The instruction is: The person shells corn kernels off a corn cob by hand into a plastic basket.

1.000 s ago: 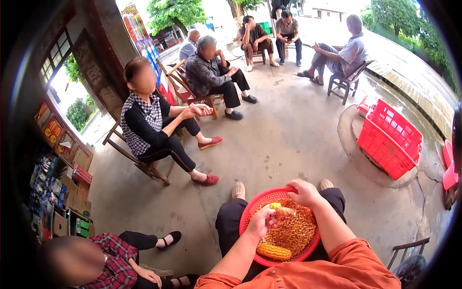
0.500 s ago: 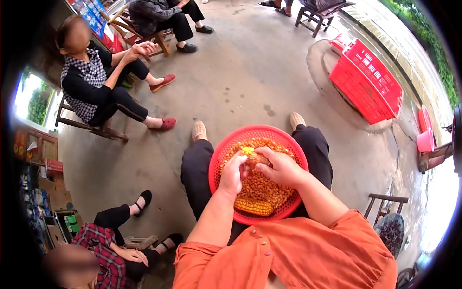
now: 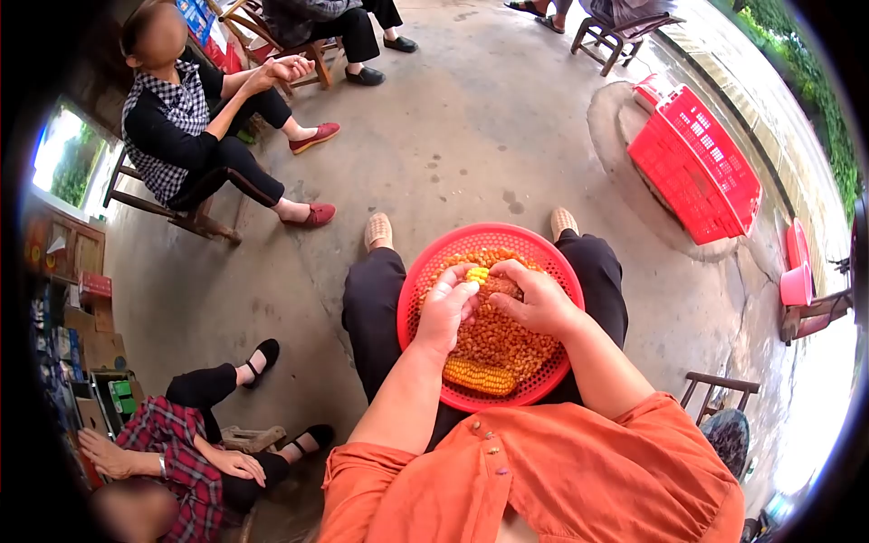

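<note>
Working a mostly bare cob (image 3: 503, 288) between both hands, over the perforated red basket (image 3: 489, 233), just below the centre of the frame. My left hand (image 3: 445, 312) grasps by the yellow end, thumb and fingertips close to the kernels there; my right hand (image 3: 539, 299) grasps the other side, fingers curled over the top. Pad contact under the fingers is hidden — cannot tell how hard I press.

Technique, as I judge it: let the right hand steady the cob while the left thumb rolls kernels sideways into the bare rows, a few at a time. Best kept low and over the middle of the basket, so that strays land inside the rim.

Look of the cob: reddish-brown and rough along the bare part, with a bright yellow cluster at the end by my left thumb. Loose orange-gold kernels (image 3: 493, 344) spread thickly beneath it. A second cob (image 3: 480, 376) — golden, its rows full on the visible side — lies on them in the basket's lower part.
</note>
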`<state>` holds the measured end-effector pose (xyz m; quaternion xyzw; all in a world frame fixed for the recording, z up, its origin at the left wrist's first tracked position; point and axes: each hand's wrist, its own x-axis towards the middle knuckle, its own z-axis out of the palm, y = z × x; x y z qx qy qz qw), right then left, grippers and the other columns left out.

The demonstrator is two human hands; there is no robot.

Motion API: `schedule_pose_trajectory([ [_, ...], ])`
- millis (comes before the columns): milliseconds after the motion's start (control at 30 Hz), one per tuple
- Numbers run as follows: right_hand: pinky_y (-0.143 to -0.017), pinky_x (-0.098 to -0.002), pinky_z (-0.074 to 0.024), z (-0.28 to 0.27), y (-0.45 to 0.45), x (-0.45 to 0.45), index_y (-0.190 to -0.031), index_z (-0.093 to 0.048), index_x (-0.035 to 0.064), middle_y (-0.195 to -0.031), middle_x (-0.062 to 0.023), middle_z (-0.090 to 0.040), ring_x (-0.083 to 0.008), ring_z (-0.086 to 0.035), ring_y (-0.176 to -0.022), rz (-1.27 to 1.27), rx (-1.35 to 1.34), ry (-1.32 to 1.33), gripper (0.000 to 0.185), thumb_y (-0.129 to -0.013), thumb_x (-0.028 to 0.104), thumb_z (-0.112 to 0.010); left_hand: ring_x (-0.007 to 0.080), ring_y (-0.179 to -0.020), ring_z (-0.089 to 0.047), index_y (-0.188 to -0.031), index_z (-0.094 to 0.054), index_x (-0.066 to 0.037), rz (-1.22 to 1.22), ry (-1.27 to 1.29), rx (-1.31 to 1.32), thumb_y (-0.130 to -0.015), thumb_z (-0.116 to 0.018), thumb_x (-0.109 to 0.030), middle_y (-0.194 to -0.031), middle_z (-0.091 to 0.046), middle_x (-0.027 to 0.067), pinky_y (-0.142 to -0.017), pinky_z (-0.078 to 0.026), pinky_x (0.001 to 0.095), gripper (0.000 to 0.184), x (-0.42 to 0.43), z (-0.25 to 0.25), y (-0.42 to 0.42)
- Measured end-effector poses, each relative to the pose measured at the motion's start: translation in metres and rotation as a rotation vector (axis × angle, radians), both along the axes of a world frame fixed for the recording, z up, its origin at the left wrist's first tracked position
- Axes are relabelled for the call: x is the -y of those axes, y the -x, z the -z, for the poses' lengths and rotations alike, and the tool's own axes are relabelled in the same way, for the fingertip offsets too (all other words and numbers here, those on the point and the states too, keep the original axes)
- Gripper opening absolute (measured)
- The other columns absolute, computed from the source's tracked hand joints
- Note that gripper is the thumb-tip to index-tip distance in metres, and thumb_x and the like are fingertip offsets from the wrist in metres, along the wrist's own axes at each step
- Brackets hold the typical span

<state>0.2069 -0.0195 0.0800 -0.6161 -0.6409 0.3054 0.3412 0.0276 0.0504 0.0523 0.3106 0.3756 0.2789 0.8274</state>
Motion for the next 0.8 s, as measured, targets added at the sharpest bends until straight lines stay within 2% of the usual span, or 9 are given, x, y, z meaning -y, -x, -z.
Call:
schedule_pose_trajectory([
  [233,-0.071,-0.048,-0.0497,0.0,0.005,0.002,-0.121,-0.05,0.0075,-0.083,-0.0226,-0.065,-0.0412,-0.065,-0.083,-0.052,0.115,0.051,0.041,-0.091,0.031,-0.065,0.0041,-0.055,-0.042,-0.117,-0.057,-0.008,-0.024,0.019,-0.042,-0.087,-0.05,-0.005,-0.078,-0.055,-0.0033,-0.052,-0.038,0.0202,0.031,-0.001,-0.002,0.0],
  [367,-0.071,-0.0488,-0.0491,-0.002,0.006,0.0,-0.122,-0.049,0.0068,-0.082,-0.0228,-0.064,-0.0416,-0.065,-0.082,-0.078,0.126,0.059,0.042,-0.091,0.032,-0.064,0.0042,-0.055,-0.041,-0.117,-0.057,-0.008,-0.026,0.029,-0.05,-0.084,-0.047,-0.002,-0.079,-0.055,-0.0032,-0.052,-0.037,0.0194,0.035,-0.002,-0.005,0.0],
  [567,-0.075,-0.0482,-0.0498,-0.005,0.007,0.0,-0.121,-0.049,0.0053,-0.09,-0.0239,-0.065,-0.0423,-0.065,-0.087,-0.034,0.054,0.074,0.042,-0.093,0.033,-0.063,0.0049,-0.061,-0.046,-0.119,-0.055,-0.008,-0.026,-0.031,-0.089,-0.082,-0.046,0.0,-0.084,-0.058,-0.0018,-0.055,-0.039,0.0196,0.038,0.001,-0.004,-0.003],
  [633,-0.079,-0.0453,-0.0503,-0.005,0.006,-0.001,-0.122,-0.05,0.0039,-0.096,-0.0246,-0.065,-0.0406,-0.065,-0.093,-0.022,-0.022,0.112,0.042,-0.094,0.033,-0.062,0.0053,-0.063,-0.047,-0.119,-0.054,-0.008,-0.052,-0.061,-0.127,-0.082,-0.046,0.001,-0.085,-0.058,-0.0015,-0.056,-0.04,0.0198,0.039,0.002,-0.005,-0.006],
  [733,-0.082,-0.0415,-0.0501,-0.005,0.005,-0.001,-0.122,-0.051,0.0027,-0.1,-0.0244,-0.065,-0.0381,-0.065,-0.097,-0.02,-0.104,0.132,0.04,-0.095,0.031,-0.062,0.0071,-0.065,-0.049,-0.118,-0.054,-0.008,-0.066,0.006,-0.093,-0.081,-0.047,0.002,-0.084,-0.059,-0.0005,-0.059,-0.042,0.0211,0.039,0.002,-0.001,-0.005],
  [800,-0.083,-0.0403,-0.05,-0.006,0.004,-0.002,-0.122,-0.052,0.0023,-0.101,-0.0235,-0.065,-0.0367,-0.065,-0.098,-0.011,-0.122,0.108,0.04,-0.095,0.029,-0.063,0.0089,-0.063,-0.049,-0.12,-0.053,-0.008,-0.011,0.046,0.03,-0.082,-0.049,0.0,-0.083,-0.058,0.0009,-0.059,-0.043,0.0237,0.039,-0.002,0.006,-0.001],
])
